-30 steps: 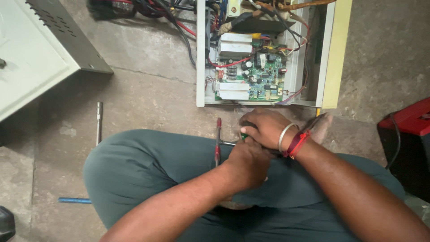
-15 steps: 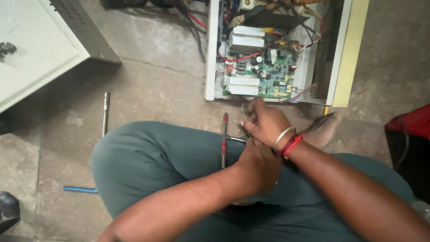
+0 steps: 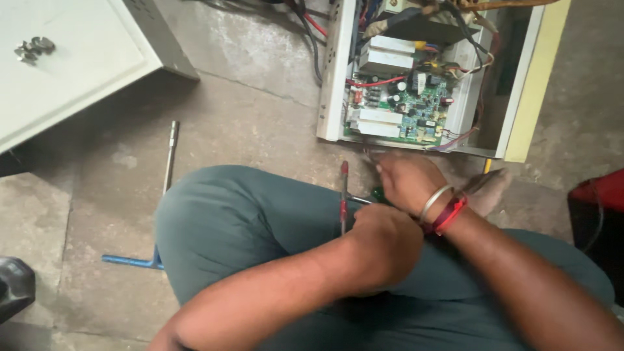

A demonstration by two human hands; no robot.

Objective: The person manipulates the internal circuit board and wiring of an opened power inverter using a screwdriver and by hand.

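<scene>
I sit cross-legged on the floor in teal trousers (image 3: 247, 221). My left hand (image 3: 385, 250) is a closed fist resting over my lap, with nothing visible in it. Just beyond it is my right hand (image 3: 408, 183), with bangles at the wrist. Its blurred fingers reach toward the lower edge of an open metal case (image 3: 330, 78) that holds a green circuit board (image 3: 416, 107) and wires. A green-handled tool with a metal shaft (image 3: 377, 194) shows under my right palm; whether the hand grips it is unclear. A red screwdriver (image 3: 343, 195) lies along my leg beside my left hand.
A white metal cover (image 3: 71, 71) with loose screws (image 3: 34, 49) on it lies at the upper left. An L-shaped wrench (image 3: 168, 162) with a blue arm rests on the concrete floor left of my knee. A red box (image 3: 601, 195) is at the right and a black object (image 3: 13, 286) at the lower left.
The view has shifted, so the case and the cover sit further right in the frame. My right hand has stretched forward toward the case's lower edge. My left fist stays over my lap.
</scene>
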